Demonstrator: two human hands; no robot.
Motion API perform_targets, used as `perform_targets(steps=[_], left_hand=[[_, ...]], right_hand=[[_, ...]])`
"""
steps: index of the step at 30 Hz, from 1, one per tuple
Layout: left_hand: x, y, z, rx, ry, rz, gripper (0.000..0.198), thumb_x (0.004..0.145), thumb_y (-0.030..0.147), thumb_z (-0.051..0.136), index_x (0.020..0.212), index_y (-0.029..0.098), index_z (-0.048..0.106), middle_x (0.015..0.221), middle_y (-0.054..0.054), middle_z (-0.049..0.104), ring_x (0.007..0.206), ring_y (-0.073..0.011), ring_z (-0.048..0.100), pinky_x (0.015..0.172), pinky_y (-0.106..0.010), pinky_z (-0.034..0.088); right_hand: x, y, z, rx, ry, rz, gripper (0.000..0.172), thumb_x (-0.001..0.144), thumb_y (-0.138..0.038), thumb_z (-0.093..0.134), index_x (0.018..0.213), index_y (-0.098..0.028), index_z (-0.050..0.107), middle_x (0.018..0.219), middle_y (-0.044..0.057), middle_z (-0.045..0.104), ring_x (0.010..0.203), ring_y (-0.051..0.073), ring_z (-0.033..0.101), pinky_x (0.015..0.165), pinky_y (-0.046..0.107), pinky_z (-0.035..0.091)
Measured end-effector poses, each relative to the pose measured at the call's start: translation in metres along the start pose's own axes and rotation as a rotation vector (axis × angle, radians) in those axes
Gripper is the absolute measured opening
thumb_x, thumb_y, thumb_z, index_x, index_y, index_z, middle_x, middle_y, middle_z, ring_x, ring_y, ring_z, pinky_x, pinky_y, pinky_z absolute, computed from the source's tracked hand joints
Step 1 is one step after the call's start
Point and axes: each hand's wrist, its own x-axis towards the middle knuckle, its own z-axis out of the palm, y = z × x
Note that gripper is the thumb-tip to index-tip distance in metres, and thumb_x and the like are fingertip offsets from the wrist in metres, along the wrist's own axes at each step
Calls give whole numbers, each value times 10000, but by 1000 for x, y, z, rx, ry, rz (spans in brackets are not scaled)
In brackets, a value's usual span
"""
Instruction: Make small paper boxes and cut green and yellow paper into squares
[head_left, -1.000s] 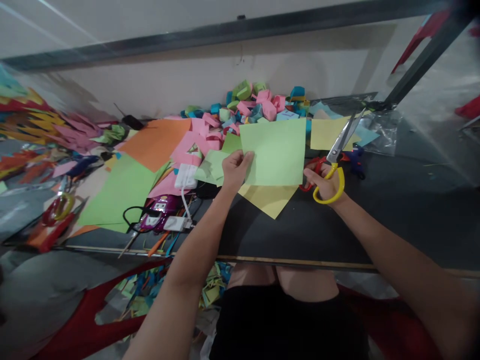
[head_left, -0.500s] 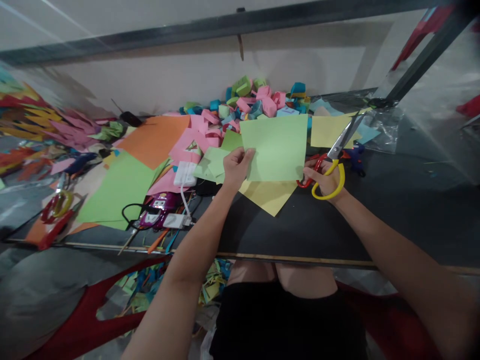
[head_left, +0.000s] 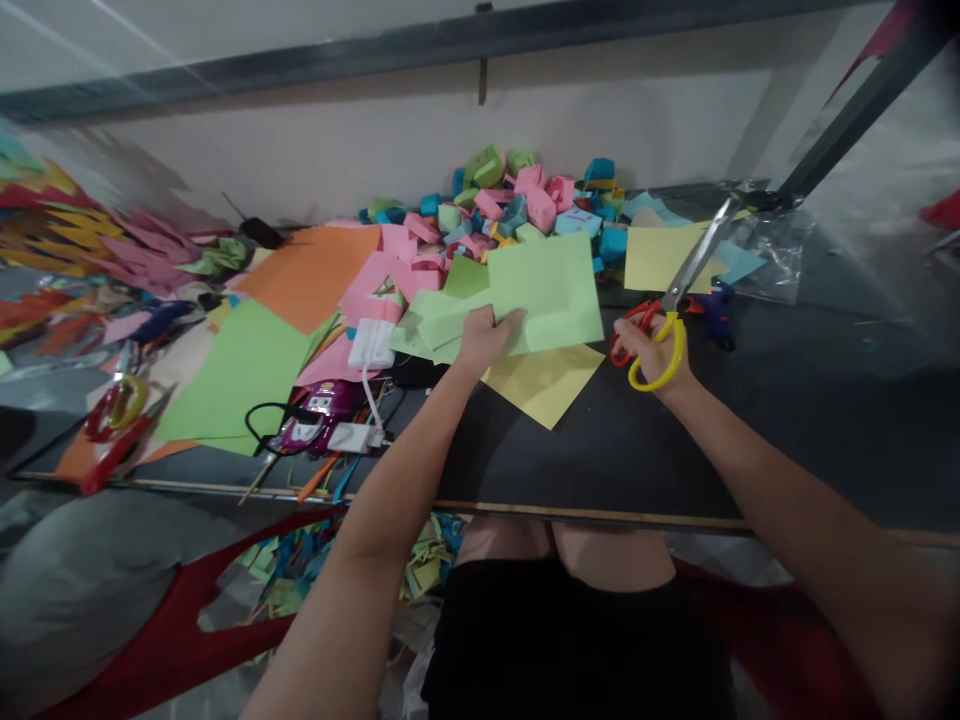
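Observation:
My left hand (head_left: 486, 338) pinches the lower left part of a light green sheet (head_left: 551, 285), thumb on top. The sheet is bent and overlaps other pale green pieces to its left. My right hand (head_left: 656, 352) is closed round scissors (head_left: 656, 372) with one yellow and one red handle loop; their blades point up and away to the right. A gap separates the right hand from the sheet. Beneath the green sheet, a yellow sheet (head_left: 551, 392) lies on the dark table (head_left: 600, 465).
Behind the sheet is a heap of folded paper pieces (head_left: 540, 205). At left lie orange paper (head_left: 315, 270), green paper (head_left: 232, 385), a purple device (head_left: 319, 418), a white power adapter (head_left: 371, 345) and other scissors (head_left: 116, 410). Another yellow sheet (head_left: 664, 258) rests behind the scissors.
My right hand has let go of the green sheet's right edge and moved slightly right with the scissors. My left hand has shifted slightly right, and the sheet has tilted and bent.

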Motion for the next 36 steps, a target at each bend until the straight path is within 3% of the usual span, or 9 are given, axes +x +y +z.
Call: perform_targets(steps=[4,8,13,16,23,28,33,36], left_hand=[[8,0,-1,-193,132,15,362,779,444,882,769,183,632,672,1,634,585,-118,578,489,-235,447],[9,7,-1,-340,224,-51,420,830,499,844,752,206,553,623,36,538,486,-81,464,390,-222,321],[6,10,3,-346,207,-61,525,814,587,846,708,215,490,590,68,437,424,-40,341,343,-214,226],[5,8,5,-359,196,-36,514,796,586,863,734,209,519,605,63,450,430,-41,345,337,-211,215],[4,4,7,-328,228,-36,527,792,595,859,737,202,513,628,46,484,446,-39,354,358,-210,203],[3,6,6,-316,245,-45,537,793,621,845,770,201,511,631,55,482,464,-40,385,372,-196,231],[5,6,4,-293,244,-67,525,838,587,826,761,210,469,631,68,455,440,-34,360,383,-221,271],[6,3,4,-286,234,-39,564,794,650,839,778,206,491,616,74,445,421,-24,341,374,-219,241]], right_hand=[[-1,-6,1,175,-64,59,580,726,-764,782,599,-247,552,439,-82,309,437,143,510,555,380,567],[-8,-6,5,187,-189,109,608,690,-774,810,610,-226,561,477,-77,357,417,102,433,465,326,493],[-17,3,12,209,-442,265,680,662,-858,766,771,-200,632,512,-73,434,458,116,506,466,281,486],[-18,-1,14,236,-528,311,746,612,-914,738,826,-211,611,569,-69,464,493,118,528,477,268,496],[-21,-24,9,239,-857,366,962,548,-1094,497,879,-199,613,566,-53,450,415,114,430,396,276,399],[-23,-27,10,240,-935,367,990,557,-1105,463,920,-197,612,553,-55,424,411,113,407,390,276,392],[-23,-31,11,224,-942,404,1001,535,-1106,489,940,-201,625,555,-51,414,420,121,413,406,287,410],[-23,-31,11,220,-938,395,1006,532,-1105,491,954,-201,619,563,-52,412,427,124,424,405,283,403]])
